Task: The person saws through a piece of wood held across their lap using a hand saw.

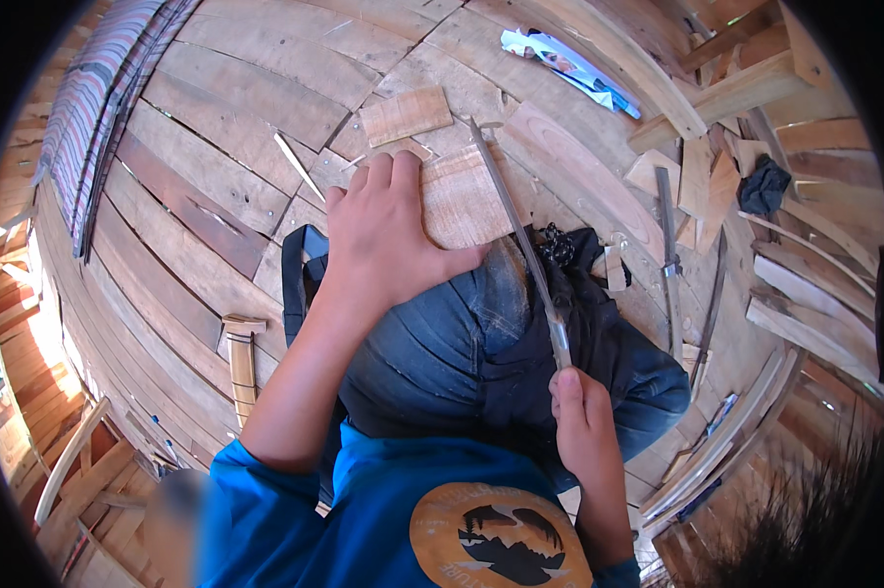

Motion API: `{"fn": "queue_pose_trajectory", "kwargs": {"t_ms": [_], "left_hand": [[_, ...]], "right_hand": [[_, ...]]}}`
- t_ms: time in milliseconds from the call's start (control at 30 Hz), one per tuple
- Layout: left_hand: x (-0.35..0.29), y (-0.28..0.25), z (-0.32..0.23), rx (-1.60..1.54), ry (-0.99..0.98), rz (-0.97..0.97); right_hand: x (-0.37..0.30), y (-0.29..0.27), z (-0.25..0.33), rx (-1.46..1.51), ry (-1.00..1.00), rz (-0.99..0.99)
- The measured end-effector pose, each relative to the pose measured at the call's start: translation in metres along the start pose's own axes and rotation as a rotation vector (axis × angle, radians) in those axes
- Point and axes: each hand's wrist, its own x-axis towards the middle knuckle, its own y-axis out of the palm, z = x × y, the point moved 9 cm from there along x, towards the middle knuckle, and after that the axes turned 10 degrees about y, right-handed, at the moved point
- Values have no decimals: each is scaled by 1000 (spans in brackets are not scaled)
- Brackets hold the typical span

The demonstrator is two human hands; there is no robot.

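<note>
A short wooden board (464, 196) stands in front of my knees, its pale, rough-cut face toward me. My left hand (378, 230) grips it, fingers over its left side and thumb along its near edge. In my right hand (581, 407) is the handle of a long knife (520, 230), which the fingers mostly cover. Its narrow, dark blade points away from me and runs along the board's right edge; whether it touches the wood I cannot tell. Just beyond the board lies another flat wood piece (406, 115).
Under me is a plank floor (256, 98). A second long blade-like tool (668, 260) lies at right, near wood offcuts (697, 176) and a dark crumpled bag (763, 186). A blue-white wrapper (569, 69) lies far off. At left are a sheath-like wooden piece (241, 367) and striped cloth (99, 108).
</note>
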Motion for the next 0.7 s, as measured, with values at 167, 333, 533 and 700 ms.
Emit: {"fn": "queue_pose_trajectory", "kwargs": {"t_ms": [167,333,533,700], "left_hand": [[-5,5,8,-47,-11,-37],[-3,1,3,-20,59,-65],[-2,1,2,4,63,-24],[-3,0,6,-11,9,-18]], "right_hand": [[13,9,5,93,-22,51],[25,2,-1,67,-33,18],[34,5,27,-27,-72,4],[21,-7,19,-75,-38,-21]]}}
